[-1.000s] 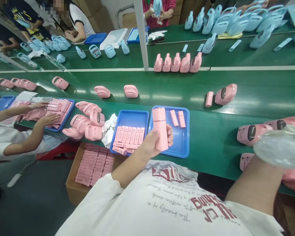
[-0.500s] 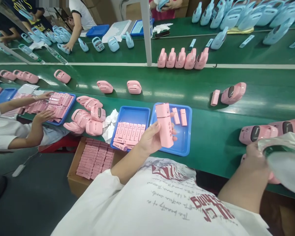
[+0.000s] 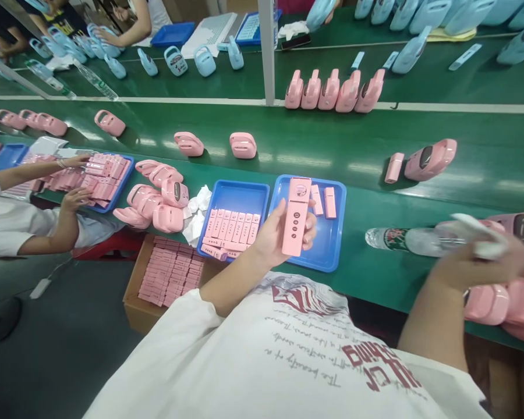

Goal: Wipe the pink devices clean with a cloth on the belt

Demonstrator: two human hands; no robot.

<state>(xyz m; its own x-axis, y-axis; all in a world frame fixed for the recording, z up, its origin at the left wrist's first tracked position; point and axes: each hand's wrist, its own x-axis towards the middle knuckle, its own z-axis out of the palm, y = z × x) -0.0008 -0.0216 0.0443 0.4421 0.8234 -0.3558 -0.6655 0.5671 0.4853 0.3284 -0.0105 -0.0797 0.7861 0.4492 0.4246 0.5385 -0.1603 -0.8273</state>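
My left hand (image 3: 273, 235) is closed round a long pink plastic panel (image 3: 296, 224), its face with a row of dark round marks turned up toward me. It is held above the right-hand blue tray (image 3: 318, 265), where two small pink pieces (image 3: 329, 202) lie. My right hand (image 3: 475, 270), smeared by motion, is closed on a white tissue (image 3: 484, 235). Just left of that hand a clear plastic bottle (image 3: 414, 240) with a green label lies on the green table. Pink handheld casings (image 3: 487, 304) lie below and beyond the right hand.
A second blue tray (image 3: 240, 195) holds several pink panels. Left of it are crumpled tissue (image 3: 196, 215), piled pink casings (image 3: 148, 201) and a carton (image 3: 135, 308) of panels. A co-worker's hands (image 3: 76, 198) rest at another tray. Pink casings (image 3: 243, 145) stand along the green belt (image 3: 310, 142).
My right hand has let go of the bottle, which now lies on the table, and holds up the tissue. My left hand has turned the pink panel's marked face toward me.
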